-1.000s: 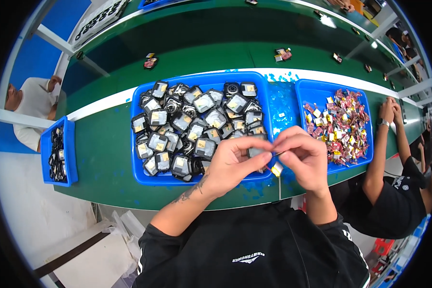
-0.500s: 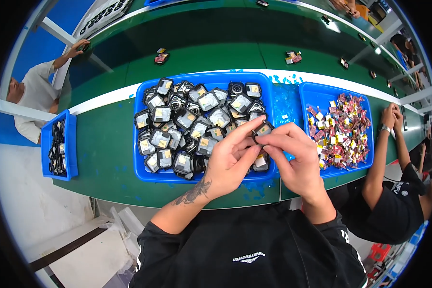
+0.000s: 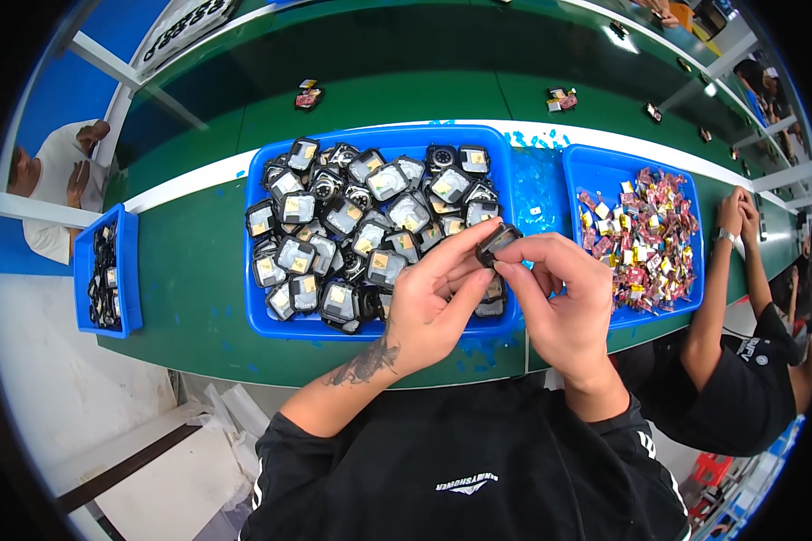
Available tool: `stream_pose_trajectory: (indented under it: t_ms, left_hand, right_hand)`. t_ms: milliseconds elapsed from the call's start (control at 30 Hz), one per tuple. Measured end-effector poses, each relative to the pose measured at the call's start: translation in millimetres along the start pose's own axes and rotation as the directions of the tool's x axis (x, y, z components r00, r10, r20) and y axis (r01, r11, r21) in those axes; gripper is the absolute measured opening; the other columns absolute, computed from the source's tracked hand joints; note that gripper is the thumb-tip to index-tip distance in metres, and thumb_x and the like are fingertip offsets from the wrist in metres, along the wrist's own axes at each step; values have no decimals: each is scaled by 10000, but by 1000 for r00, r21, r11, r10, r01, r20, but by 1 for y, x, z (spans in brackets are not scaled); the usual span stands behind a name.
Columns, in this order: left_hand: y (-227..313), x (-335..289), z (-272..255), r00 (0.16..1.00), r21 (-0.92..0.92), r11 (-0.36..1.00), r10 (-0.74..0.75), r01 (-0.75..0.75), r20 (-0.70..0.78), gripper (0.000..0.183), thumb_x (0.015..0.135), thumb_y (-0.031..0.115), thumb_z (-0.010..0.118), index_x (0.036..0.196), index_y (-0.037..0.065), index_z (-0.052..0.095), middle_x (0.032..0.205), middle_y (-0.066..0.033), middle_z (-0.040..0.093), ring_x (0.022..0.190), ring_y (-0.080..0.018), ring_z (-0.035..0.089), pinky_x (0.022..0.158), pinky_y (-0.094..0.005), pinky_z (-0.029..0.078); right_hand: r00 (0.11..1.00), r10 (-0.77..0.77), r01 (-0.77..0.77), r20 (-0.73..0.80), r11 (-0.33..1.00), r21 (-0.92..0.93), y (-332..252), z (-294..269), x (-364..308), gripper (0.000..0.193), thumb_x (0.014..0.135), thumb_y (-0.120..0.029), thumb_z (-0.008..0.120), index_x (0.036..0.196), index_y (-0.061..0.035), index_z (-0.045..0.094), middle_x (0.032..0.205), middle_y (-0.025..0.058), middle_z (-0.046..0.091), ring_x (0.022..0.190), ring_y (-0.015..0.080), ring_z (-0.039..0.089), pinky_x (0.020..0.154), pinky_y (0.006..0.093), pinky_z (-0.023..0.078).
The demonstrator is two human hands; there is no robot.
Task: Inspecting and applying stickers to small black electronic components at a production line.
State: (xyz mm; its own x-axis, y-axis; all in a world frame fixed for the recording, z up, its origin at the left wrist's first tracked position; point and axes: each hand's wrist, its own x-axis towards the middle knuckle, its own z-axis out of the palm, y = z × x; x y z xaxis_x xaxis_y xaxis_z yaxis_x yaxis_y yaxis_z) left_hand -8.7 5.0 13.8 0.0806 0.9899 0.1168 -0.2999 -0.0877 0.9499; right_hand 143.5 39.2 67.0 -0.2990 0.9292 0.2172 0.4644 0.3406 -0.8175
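A green bench with a white stripe is seen beneath the hands. A large blue tray rests directly under them, a second just right, a small one far left; small parts lie beyond.

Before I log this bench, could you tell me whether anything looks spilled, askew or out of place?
Mostly tidy. A few small parts lie loose on the green belt beyond the big blue tray, outside any bin. Both hands, left and right, hold one small dark part above it.
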Motion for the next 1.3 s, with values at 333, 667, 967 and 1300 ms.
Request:
stream_pose_trajectory:
  t_ms: [333, 667, 967, 1300]
  left_hand:
    - [-2, -1, 2, 1000, -18, 1000, -20, 20, -1, 504, 938, -88, 506, 1427, -18, 412, 1301, -156, 572, 1181, -191, 576, 992, -302, 479]
    - [0, -3, 4, 998, 12, 998, -53, 54, -28, 476, 943, -85, 507, 1411, -40, 430, 1253, -155, 601, 1142, -164, 587, 959, -279, 483]
    - [4, 6, 2, 996, -239, 970, -59, 42, -62, 599, 947, -72, 492, 1475, 8, 222, 1265, -195, 562, 1167, -231, 581, 974, -358, 512]
    - [18, 8, -7, 967, 513, 822, 245, -247, 73, 316, 849, -120, 590, 1143, -42, 677, 1224, -185, 585, 1017, -206, 640, 837, -276, 519]
  right_hand:
    - [1000, 9, -9, -28, 1000, 8, 4, 2, 1, 90, 792, 29, 701, 870, -17, 698, 774, 83, 678, 525, 148, 550, 478, 278, 421]
    - [995, -92, 87, -47, 991, -105, 9, 0, 3, 175, 703, 0, 761, 818, -23, 631, 733, 61, 621, 622, 225, 572, 592, 333, 428]
    - [994, 110, -93, -20, 909, 405, 23, -3, -6, 304, 712, -45, 814, 956, -18, 635, 948, 58, 636, 895, 150, 614, 804, 290, 511]
    - [973, 206, -225, 100, 779, 585, 28, -3, -14, 129, 862, 26, 687, 980, 31, 634, 901, 71, 665, 817, 95, 648, 748, 217, 539]
